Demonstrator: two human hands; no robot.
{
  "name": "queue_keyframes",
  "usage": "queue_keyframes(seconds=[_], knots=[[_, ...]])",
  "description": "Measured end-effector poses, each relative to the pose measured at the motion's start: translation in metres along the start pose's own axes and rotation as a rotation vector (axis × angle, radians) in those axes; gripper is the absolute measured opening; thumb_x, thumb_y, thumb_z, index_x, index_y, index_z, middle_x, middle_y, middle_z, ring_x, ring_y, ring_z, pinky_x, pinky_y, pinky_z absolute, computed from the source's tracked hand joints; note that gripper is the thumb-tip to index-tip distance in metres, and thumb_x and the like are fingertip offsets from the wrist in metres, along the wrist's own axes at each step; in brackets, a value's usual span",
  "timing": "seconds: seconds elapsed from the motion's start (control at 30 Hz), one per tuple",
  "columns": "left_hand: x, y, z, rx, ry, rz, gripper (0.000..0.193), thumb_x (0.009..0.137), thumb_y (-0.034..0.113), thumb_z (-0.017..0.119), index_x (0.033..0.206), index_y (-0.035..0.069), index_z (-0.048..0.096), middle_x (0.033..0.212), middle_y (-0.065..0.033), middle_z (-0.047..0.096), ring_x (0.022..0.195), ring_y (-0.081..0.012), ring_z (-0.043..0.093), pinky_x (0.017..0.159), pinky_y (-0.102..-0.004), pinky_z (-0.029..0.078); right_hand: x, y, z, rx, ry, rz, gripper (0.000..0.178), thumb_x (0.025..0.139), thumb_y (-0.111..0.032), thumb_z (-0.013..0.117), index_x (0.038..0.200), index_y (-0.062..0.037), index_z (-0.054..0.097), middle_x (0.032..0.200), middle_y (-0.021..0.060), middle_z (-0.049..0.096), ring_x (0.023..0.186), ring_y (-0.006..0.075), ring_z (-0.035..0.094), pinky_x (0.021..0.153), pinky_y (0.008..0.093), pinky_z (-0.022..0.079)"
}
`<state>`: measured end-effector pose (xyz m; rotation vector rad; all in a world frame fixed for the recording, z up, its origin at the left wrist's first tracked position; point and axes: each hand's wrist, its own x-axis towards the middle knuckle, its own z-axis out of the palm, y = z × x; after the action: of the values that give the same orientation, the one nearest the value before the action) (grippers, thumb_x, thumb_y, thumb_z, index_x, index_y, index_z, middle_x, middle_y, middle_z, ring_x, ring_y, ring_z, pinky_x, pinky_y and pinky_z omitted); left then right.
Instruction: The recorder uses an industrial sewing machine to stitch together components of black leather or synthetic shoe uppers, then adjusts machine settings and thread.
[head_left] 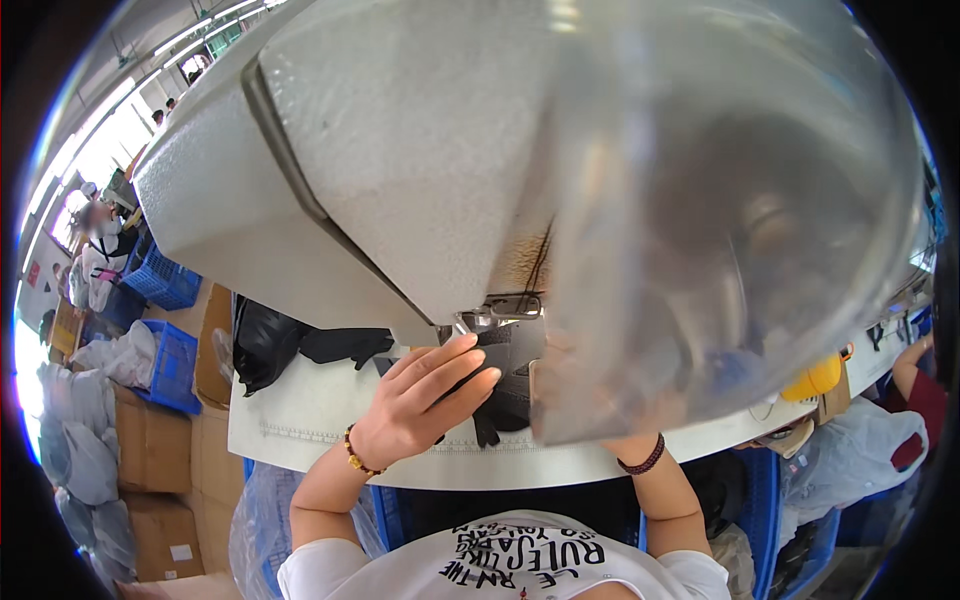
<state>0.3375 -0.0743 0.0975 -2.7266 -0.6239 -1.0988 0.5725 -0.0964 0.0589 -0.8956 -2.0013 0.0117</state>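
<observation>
The pale grey head of a sewing machine (400,150) fills the upper middle, its metal presser foot area (490,318) low at the centre. Just left of it is my left hand (415,395), fingers stretched out over a dark grey and black fabric piece (508,405). My left fingertips come close to the presser foot; whether they touch it I cannot tell. On the right, a cloudy clear plastic shield (720,250) blurs my right hand (600,395), which is beside the fabric. The fingers of my right hand cannot be made out.
A black bag or fabric bundle (270,345) lies on the white table (300,425) at the left. Blue crates (175,365) and cardboard boxes (150,445) stand beyond it. A yellow object (815,378) and a plastic bag (850,460) are at right, near another person's arm (908,365).
</observation>
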Motion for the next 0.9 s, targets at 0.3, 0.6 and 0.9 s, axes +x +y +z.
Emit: queue_keyframes(seconds=[0.3,0.6,0.9], knots=[[0.004,-0.006,0.01,0.111,-0.102,0.027,0.033,0.065,0.003,0.058,0.098,0.005,0.064,0.104,-0.0076,0.06,0.1,-0.0223,0.059,0.052,-0.0248,0.04,-0.003,0.001,0.004,0.329,-0.041,0.183,0.026,0.071,-0.006,0.065,0.097,-0.0052,0.066,0.099,0.0123,0.062,0.092,0.0265,0.06,0.08,0.0354,0.047],[-0.003,-0.009,0.014,0.115,-0.152,-0.002,0.027,0.06,0.008,0.07,0.087,0.005,0.064,0.095,-0.0073,0.061,0.091,-0.0253,0.058,0.075,-0.0373,0.049,0.0,0.001,-0.003,-0.084,-0.066,-0.054,0.031,0.07,-0.006,0.063,0.1,-0.011,0.067,0.1,0.0092,0.063,0.092,0.0254,0.06,0.083,0.0365,0.046],[0.015,-0.006,0.005,0.112,-0.153,0.007,0.034,0.063,0.003,0.058,0.097,0.001,0.062,0.103,-0.0095,0.06,0.08,-0.0178,0.061,0.053,-0.0299,0.044,0.002,0.002,0.003,0.006,-0.1,0.042,0.036,0.067,-0.002,0.06,0.1,-0.0136,0.067,0.096,0.0092,0.063,0.088,0.0267,0.06,0.08,0.0375,0.048]])
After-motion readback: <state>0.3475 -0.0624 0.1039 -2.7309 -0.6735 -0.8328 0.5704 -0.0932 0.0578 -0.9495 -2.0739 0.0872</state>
